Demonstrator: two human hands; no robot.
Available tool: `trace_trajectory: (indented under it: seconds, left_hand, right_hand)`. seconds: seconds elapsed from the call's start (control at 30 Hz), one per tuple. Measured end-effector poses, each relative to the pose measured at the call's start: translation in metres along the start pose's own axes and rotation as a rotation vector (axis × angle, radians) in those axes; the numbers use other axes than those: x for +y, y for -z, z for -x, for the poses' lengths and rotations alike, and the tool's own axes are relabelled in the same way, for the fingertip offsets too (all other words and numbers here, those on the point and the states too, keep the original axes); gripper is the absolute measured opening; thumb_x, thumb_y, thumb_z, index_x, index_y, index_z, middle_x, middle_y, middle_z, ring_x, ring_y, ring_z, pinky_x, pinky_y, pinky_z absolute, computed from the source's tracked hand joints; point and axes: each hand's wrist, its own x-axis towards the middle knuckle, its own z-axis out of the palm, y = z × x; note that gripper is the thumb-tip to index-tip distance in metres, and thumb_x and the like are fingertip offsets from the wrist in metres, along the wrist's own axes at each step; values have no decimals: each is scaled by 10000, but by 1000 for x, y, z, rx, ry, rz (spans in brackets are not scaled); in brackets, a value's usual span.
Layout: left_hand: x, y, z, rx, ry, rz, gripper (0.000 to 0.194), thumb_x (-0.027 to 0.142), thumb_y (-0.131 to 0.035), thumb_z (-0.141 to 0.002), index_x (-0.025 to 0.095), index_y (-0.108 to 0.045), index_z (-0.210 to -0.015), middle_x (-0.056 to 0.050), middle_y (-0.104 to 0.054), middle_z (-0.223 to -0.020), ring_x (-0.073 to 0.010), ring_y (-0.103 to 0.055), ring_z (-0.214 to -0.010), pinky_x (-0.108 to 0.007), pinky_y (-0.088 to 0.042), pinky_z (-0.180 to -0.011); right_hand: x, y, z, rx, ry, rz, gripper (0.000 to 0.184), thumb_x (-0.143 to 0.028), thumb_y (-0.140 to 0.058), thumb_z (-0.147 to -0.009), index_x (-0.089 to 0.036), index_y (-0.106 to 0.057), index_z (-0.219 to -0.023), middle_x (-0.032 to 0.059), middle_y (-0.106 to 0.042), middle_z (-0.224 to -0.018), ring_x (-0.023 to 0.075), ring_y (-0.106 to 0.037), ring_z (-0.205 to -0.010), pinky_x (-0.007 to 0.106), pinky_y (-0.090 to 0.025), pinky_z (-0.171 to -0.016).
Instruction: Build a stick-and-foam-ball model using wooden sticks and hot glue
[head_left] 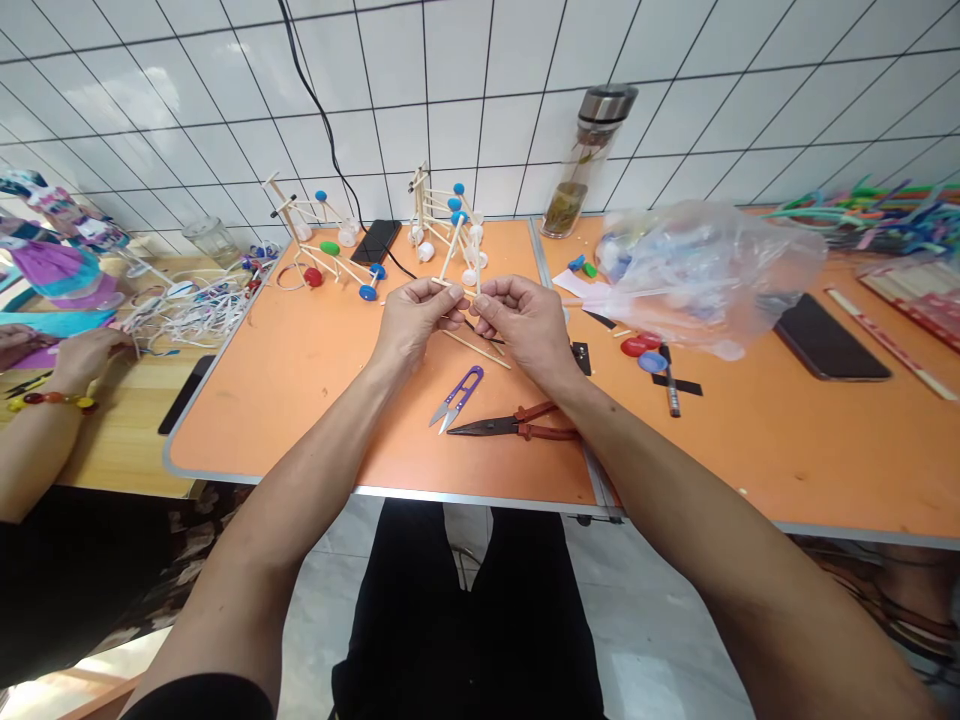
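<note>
Over the middle of the orange table, my left hand (421,318) and my right hand (525,318) nearly meet, fingers pinched. Between them is a small frame of thin wooden sticks (451,250); both hands grip it at its lower end. White round pieces at its far side partly overlap the stick model behind, so its full shape is unclear. Below my hands lies a loose wooden stick (480,350). Purple thread snips (459,398) rest nearer to me, blades toward me. Beside them are long-nose pliers (510,424) with red handles, partly under my right forearm.
Two stick models with coloured caps, one at left (330,250) and one at centre (431,205), stand by the tiled wall. A glass tea bottle (574,175), plastic bag (697,270), phone (832,338) and marker (670,385) are rightward. A co-worker's hand (90,358) is at left.
</note>
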Motion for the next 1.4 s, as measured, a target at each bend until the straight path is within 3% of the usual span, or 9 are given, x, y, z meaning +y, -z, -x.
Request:
trace_trajectory:
  seconds: [0.3, 0.43, 0.63, 0.8, 1.4]
  left_hand:
    - [0, 2, -1, 20, -6, 9, 364, 404, -985, -797, 165, -711, -781, -33, -808, -805, -73, -680, -608, -190, -560, -617]
    - [1, 2, -2, 37, 6, -8, 371, 410, -982, -794, 169, -700, -777, -32, -807, -806, -72, -681, -611, -189, -562, -623]
    - [1, 2, -1, 41, -4, -27, 379, 429, -980, -795, 172, -702, -784, -35, -810, -822, -75, -684, -620, -192, -567, -626]
    - [-4, 2, -2, 3, -23, -43, 416, 477, -1004, -755, 171, -723, -788, -40, -816, -822, -82, -676, -609, -203, -570, -608]
    - [-7, 1, -2, -44, -74, -62, 503, 568, -1029, -686, 172, -725, -755, -23, -777, -741, -93, -673, -597, -206, -566, -592]
  right_hand:
    - [1, -3, 2, 46, 12, 28, 218, -388, -845, -892, -216, -748, -985, 7, -797, -903, 107, -702, -668, 258, -628, -677]
    - [1, -2, 2, 60, 16, 59, 170, -352, -824, -909, -221, -753, -991, 7, -803, -907, 108, -703, -674, 254, -619, -682]
    - [1, -2, 3, 71, 51, 85, 326, -548, -821, -962, -235, -759, -1026, 10, -785, -906, 110, -696, -681, 241, -584, -647]
    - [0, -2, 4, 57, 63, 91, 496, -710, -861, -885, -239, -751, -992, 11, -775, -900, 133, -696, -700, 276, -616, -699]
    - [7, -2, 2, 47, 66, 113, 534, -742, -867, -864, -228, -724, -871, 12, -765, -826, 147, -675, -638, 295, -584, -629]
